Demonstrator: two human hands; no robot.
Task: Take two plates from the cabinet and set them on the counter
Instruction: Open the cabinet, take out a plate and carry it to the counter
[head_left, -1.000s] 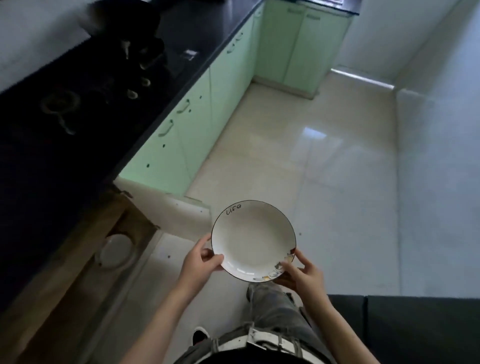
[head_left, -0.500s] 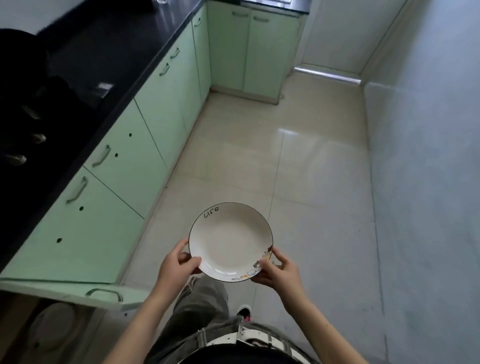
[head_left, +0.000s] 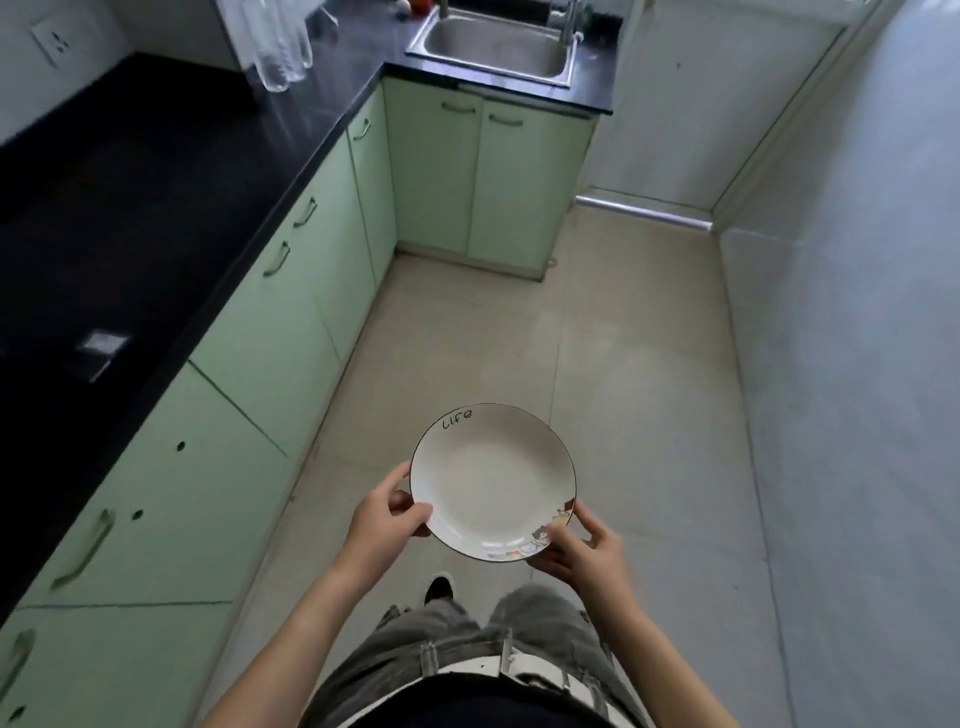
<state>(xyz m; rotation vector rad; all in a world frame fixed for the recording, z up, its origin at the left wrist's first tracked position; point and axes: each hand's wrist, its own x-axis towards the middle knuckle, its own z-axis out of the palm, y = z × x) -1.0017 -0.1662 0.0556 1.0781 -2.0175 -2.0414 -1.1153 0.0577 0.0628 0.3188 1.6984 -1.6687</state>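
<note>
A white plate (head_left: 491, 480) with a thin dark rim, the word "life" at its far edge and a small picture at its near right, is held level above the floor in front of my waist. My left hand (head_left: 384, 522) grips its left rim with the thumb on top. My right hand (head_left: 584, 551) grips the near right rim. The black counter (head_left: 156, 208) runs along the left, above pale green cabinet doors (head_left: 270, 332) that are all closed in this view. I cannot tell whether a second plate lies under the first.
A steel sink (head_left: 493, 49) sits in the counter's far corner, with clear glasses (head_left: 275, 47) to its left. A small pale item (head_left: 98, 345) lies on the counter. Beige tiled floor (head_left: 597, 338) stretches ahead; a grey wall (head_left: 857, 364) bounds the right side.
The view has swung away from the open low cabinet toward the sink end of the kitchen. The plate stays in both hands, level, at about the same spot in front of me.
</note>
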